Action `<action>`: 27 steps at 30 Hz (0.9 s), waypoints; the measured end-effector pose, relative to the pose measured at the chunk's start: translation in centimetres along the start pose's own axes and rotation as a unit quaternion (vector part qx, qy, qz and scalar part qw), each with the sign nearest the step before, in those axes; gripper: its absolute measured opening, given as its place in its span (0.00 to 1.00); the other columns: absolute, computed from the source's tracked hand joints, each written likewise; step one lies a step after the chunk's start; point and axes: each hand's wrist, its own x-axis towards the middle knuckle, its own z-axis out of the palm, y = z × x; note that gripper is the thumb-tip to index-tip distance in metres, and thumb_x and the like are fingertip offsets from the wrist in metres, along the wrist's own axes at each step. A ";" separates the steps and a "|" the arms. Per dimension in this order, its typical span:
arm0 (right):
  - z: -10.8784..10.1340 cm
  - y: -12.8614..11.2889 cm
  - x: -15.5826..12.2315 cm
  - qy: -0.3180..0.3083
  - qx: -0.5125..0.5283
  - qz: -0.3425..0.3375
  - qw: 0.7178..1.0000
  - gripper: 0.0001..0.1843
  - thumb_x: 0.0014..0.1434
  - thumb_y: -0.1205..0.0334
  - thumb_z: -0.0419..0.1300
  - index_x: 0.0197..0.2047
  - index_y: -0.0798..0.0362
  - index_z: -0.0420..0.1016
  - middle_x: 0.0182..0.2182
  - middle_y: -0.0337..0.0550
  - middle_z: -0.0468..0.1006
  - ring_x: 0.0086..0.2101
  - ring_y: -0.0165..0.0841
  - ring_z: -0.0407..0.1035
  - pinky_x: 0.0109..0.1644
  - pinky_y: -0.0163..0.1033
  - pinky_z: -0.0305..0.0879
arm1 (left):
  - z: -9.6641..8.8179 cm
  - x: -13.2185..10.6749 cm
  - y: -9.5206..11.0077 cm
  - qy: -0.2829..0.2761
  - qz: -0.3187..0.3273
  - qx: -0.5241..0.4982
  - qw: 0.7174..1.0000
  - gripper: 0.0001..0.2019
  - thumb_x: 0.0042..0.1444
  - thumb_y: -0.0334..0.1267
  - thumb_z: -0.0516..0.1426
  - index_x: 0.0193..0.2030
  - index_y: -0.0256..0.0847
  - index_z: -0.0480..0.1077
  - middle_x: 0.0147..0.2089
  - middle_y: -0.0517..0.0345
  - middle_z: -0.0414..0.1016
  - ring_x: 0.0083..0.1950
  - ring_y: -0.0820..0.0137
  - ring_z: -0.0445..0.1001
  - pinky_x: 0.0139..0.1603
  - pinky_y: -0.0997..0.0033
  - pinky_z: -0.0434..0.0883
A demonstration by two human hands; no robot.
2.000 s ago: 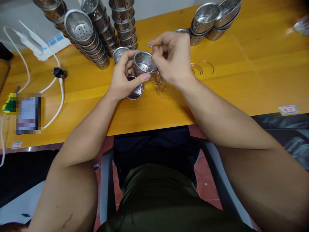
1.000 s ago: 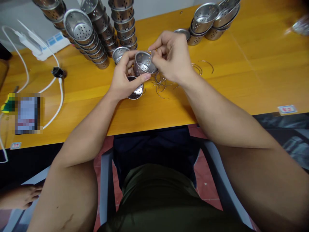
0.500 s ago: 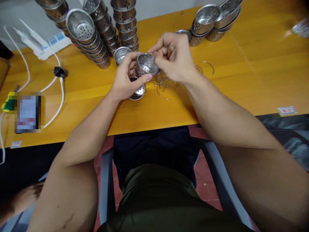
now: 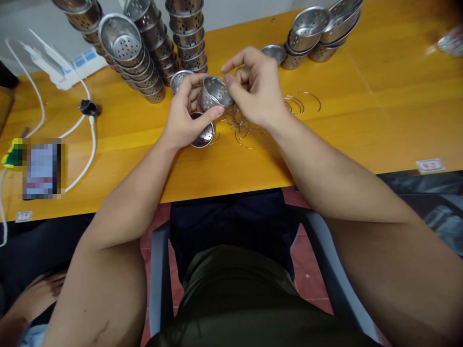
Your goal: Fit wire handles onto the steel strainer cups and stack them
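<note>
My left hand (image 4: 183,115) is wrapped around a small perforated metal cup (image 4: 210,96), tilted so its mouth faces up and towards me. A thin curved line that looks like wire crosses the cup's mouth. Beside the rim is my right hand (image 4: 258,89), thumb and forefinger apart, with no object visible between them; whether the thumb touches the rim I cannot tell. Below my left hand another perforated cup (image 4: 203,136) lies on the table, partly hidden. Thin bent wires (image 4: 243,126) are heaped under my hands, and several curved ones (image 4: 298,103) lie to the right.
Tall stacks of perforated cups (image 4: 188,36) and a leaning stack (image 4: 144,72) stand at the back left. More cups (image 4: 298,41) sit at the back right. A phone-like blurred object (image 4: 41,168), white cable (image 4: 94,149) and power strip (image 4: 83,67) occupy the left. Another person's hand (image 4: 45,291) is at lower left.
My right thumb and forefinger have parted at the cup's rim. The cup and my left hand have shifted slightly left. The other person's hand has moved at lower left.
</note>
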 end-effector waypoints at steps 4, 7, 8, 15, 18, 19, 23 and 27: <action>-1.6 -0.5 0.2 -0.036 -0.119 -0.050 0.991 0.12 0.76 0.70 0.68 0.43 0.41 0.82 0.41 0.42 0.83 0.41 0.43 0.76 0.42 0.46 0.70 | -1.1 0.3 -1.4 0.004 0.008 -0.019 1.000 0.41 0.65 0.78 0.76 0.78 0.74 0.72 0.69 0.61 0.89 0.73 0.43 0.85 0.72 0.29 0.88; -2.3 -0.9 -0.1 -0.077 -0.132 0.001 0.988 0.12 0.70 0.59 0.79 0.53 0.34 0.86 0.55 0.42 0.85 0.48 0.47 0.79 0.44 0.49 0.78 | -1.6 0.4 -2.7 -0.013 0.032 -0.021 0.999 0.36 0.71 0.77 0.71 0.80 0.80 0.68 0.70 0.67 0.89 0.75 0.44 0.85 0.73 0.27 0.86; -2.3 -0.9 -0.2 -0.080 -0.111 0.011 0.990 0.19 0.66 0.59 0.82 0.56 0.33 0.86 0.58 0.41 0.84 0.47 0.46 0.79 0.42 0.48 0.78 | -1.6 0.5 -3.1 -0.012 0.040 -0.016 0.999 0.36 0.70 0.77 0.71 0.79 0.82 0.68 0.70 0.69 0.89 0.73 0.44 0.87 0.70 0.26 0.87; -1.2 0.5 -0.3 -0.122 -0.066 0.019 0.990 0.14 0.61 0.66 0.83 0.45 0.40 0.88 0.53 0.45 0.81 0.44 0.42 0.76 0.49 0.48 0.81 | -1.0 0.4 -3.6 0.065 0.038 -0.028 0.997 0.34 0.61 0.75 0.78 0.69 0.76 0.77 0.65 0.64 0.92 0.62 0.44 0.92 0.60 0.30 0.93; -1.0 0.3 -0.4 -0.128 -0.068 0.032 0.989 0.12 0.61 0.64 0.82 0.44 0.41 0.88 0.49 0.44 0.81 0.44 0.43 0.76 0.47 0.48 0.81 | -1.4 0.3 -3.0 -0.002 0.038 -0.015 0.999 0.34 0.68 0.71 0.74 0.76 0.84 0.72 0.70 0.68 0.89 0.67 0.45 0.91 0.67 0.27 0.89; -1.0 0.2 -0.4 -0.126 -0.073 0.047 0.988 0.12 0.61 0.62 0.83 0.43 0.40 0.87 0.48 0.44 0.81 0.44 0.43 0.76 0.46 0.47 0.80 | -1.6 0.4 -3.0 -0.020 0.036 -0.010 0.999 0.34 0.69 0.71 0.73 0.78 0.87 0.70 0.71 0.70 0.89 0.68 0.45 0.90 0.69 0.27 0.88; -0.8 0.8 -0.3 -0.114 -0.071 0.068 0.989 0.17 0.60 0.61 0.87 0.43 0.40 0.85 0.50 0.41 0.81 0.41 0.40 0.74 0.43 0.45 0.77 | -1.8 0.5 -3.9 -0.009 0.039 -0.007 0.999 0.35 0.68 0.73 0.73 0.78 0.87 0.70 0.69 0.72 0.90 0.67 0.44 0.89 0.66 0.26 0.88; -1.3 3.0 0.8 -0.060 -0.113 0.017 0.992 0.21 0.59 0.81 0.81 0.46 0.46 0.87 0.51 0.43 0.80 0.37 0.34 0.67 0.40 0.40 0.70 | -1.7 0.3 -4.3 0.038 0.025 0.002 0.999 0.29 0.72 0.78 0.71 0.73 0.83 0.73 0.67 0.76 0.90 0.68 0.51 0.86 0.63 0.33 0.88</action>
